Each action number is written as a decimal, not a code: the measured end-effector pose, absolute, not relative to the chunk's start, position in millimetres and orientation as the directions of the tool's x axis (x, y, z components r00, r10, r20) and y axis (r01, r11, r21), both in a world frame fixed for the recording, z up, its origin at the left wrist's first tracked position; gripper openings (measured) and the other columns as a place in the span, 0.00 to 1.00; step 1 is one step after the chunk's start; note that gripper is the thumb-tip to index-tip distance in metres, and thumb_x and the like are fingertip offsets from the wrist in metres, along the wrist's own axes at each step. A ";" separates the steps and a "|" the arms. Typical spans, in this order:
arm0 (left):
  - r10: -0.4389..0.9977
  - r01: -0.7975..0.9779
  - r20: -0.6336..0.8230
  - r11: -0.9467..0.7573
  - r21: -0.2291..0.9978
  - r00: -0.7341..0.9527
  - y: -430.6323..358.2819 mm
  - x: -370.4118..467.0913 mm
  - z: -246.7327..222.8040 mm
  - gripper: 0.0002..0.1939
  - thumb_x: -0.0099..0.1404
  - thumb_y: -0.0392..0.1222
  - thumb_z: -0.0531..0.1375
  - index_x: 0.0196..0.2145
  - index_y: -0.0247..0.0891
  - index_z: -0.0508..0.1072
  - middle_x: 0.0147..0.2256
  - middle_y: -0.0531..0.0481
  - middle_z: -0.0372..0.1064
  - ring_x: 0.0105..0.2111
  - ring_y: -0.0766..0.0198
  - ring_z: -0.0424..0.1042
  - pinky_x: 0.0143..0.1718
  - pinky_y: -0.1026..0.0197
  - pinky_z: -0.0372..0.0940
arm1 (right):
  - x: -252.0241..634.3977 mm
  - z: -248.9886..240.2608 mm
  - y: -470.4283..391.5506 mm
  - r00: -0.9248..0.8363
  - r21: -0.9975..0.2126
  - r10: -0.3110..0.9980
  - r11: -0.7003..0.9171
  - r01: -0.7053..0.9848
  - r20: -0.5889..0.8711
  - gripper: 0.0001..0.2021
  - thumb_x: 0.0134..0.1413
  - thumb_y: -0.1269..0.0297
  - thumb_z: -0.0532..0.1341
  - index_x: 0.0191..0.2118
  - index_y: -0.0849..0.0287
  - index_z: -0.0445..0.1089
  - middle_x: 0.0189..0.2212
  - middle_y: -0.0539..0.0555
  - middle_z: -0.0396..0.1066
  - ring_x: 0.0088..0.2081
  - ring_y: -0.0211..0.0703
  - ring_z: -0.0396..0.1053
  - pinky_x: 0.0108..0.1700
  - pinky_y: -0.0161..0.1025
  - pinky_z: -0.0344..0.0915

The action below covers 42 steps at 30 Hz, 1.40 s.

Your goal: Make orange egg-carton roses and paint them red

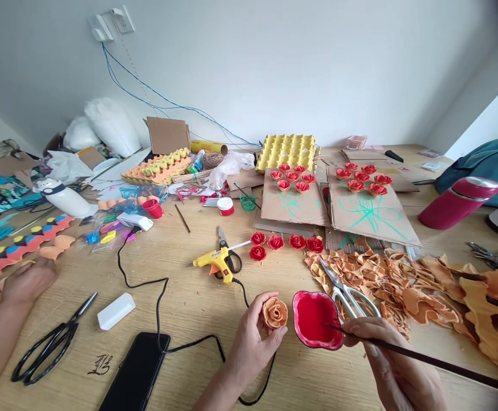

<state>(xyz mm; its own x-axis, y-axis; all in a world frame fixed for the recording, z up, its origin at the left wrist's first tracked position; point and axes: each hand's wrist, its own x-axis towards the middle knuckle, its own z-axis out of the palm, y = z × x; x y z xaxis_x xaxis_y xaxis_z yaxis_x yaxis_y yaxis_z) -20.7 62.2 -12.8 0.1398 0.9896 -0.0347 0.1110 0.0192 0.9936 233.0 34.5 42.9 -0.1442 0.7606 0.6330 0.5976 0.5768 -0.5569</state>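
My left hand pinches an unpainted orange rose between thumb and fingers, its petals facing up. In my right hand is a long dark paintbrush, tilted with its tip over the red paint dish. Whether the tip touches the paint I cannot tell. The scalloped dish stands just right of the rose. Several red roses lie in a row beyond my hands. Between the dish and the orange scraps rest white-handled scissors.
A yellow glue gun lies over dark scissors, its cord looping towards my left arm. Cardboard sheets with red roses stand behind the orange scraps. A phone and black scissors lie left, near another person's hand.
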 end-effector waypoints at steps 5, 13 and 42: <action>0.991 0.133 -0.035 0.017 0.991 0.131 62.5 -19.5 -12.2 0.26 0.62 0.40 0.65 0.58 0.37 0.70 0.48 0.42 0.76 0.46 0.55 0.77 0.43 0.57 0.73 | 235.9 35.7 32.2 -0.116 -0.588 0.778 0.555 0.589 0.618 0.10 0.76 0.62 0.55 0.50 0.54 0.73 0.35 0.53 0.81 0.34 0.38 0.82 0.39 0.28 0.77; 0.994 0.189 -0.010 -0.011 0.982 0.111 62.2 -18.4 -13.3 0.26 0.60 0.35 0.64 0.57 0.39 0.72 0.48 0.44 0.77 0.43 0.57 0.77 0.41 0.59 0.73 | 233.7 43.3 33.8 -0.085 -0.554 0.769 0.527 0.644 0.634 0.11 0.77 0.60 0.54 0.48 0.53 0.74 0.31 0.49 0.82 0.34 0.35 0.83 0.42 0.25 0.76; 0.989 0.312 0.083 -0.119 0.943 0.125 61.4 -18.2 -7.1 0.25 0.63 0.35 0.66 0.58 0.39 0.71 0.49 0.42 0.78 0.45 0.55 0.78 0.49 0.56 0.73 | 236.9 31.4 27.5 -0.156 -0.638 0.808 0.552 0.538 0.568 0.10 0.72 0.72 0.56 0.51 0.55 0.72 0.39 0.54 0.80 0.36 0.41 0.81 0.41 0.35 0.77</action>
<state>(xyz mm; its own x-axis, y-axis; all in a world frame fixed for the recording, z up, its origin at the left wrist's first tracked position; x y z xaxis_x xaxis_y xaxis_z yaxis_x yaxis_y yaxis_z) -18.2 61.4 -7.1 0.1252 0.9886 0.0833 0.3119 -0.1189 0.9427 236.9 27.5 31.4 -0.1557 0.8082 0.5680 0.5376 0.5517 -0.6376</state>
